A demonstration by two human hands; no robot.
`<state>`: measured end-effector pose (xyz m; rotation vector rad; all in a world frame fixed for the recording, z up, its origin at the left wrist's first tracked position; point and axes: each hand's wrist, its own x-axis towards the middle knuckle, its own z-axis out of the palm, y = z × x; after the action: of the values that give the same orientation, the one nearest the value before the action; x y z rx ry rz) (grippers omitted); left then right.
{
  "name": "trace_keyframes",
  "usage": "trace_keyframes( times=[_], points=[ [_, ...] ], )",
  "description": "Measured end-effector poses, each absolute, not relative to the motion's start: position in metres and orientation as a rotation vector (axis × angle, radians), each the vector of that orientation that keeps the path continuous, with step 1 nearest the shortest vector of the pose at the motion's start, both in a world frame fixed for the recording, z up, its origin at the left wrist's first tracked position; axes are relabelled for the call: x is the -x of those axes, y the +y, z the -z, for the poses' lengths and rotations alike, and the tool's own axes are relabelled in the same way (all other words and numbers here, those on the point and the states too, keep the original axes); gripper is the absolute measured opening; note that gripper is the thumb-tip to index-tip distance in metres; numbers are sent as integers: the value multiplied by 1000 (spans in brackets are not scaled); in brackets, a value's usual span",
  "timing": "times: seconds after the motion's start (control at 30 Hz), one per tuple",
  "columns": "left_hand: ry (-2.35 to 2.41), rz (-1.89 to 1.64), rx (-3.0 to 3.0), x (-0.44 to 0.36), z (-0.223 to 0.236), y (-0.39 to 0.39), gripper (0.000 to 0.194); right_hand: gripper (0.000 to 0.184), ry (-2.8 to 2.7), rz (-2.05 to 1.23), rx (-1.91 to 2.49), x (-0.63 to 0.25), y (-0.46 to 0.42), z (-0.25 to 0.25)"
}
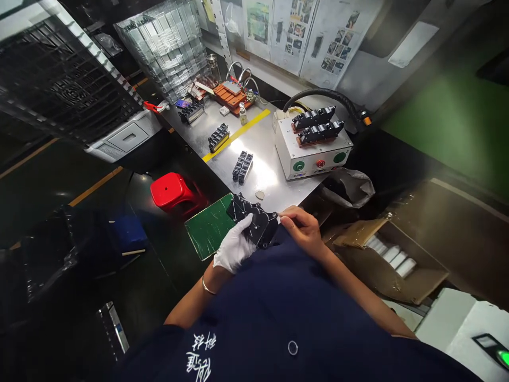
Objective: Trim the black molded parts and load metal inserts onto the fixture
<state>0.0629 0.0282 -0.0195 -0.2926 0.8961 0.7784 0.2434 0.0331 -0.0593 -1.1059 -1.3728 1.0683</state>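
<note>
A black plastic housing (254, 222) is held over the near edge of the table (262, 143), directly above a green mat (209, 228). The left hand (234, 248), in a white glove, is closed around the lower left side of the housing, its fingers wrapped over the face. The right hand (303, 227), bare, pinches the right edge of the housing between thumb and fingertips. Beyond the housing, farther up the table, lie a pair of black switch blocks (242, 166) and another block (218, 137) just past a yellow stripe (235, 136). To the right of these, beyond the housing, stands a white control box (312, 146) carrying two dark parts on top. Left of the housing, below the table, stands a red stool (172, 191); to its right sits an open cardboard carton (392, 254).
</note>
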Motion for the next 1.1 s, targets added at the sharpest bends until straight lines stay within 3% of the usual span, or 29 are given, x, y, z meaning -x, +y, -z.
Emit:
trace_keyframes(
  times=[0.63, 0.87, 1.1],
  points=[
    [955, -823, 317, -46, 40, 23, 27, 29, -1424, -1092, 1110, -219, 31, 86],
    [973, -789, 86, -50, 40, 4, 14, 52, -1190, -1131, 1416, -234, 50, 111],
    [967, -862, -224, -38, 43, 13, 30, 51, -1814, -1303, 1004, -263, 31, 61]
  ],
)
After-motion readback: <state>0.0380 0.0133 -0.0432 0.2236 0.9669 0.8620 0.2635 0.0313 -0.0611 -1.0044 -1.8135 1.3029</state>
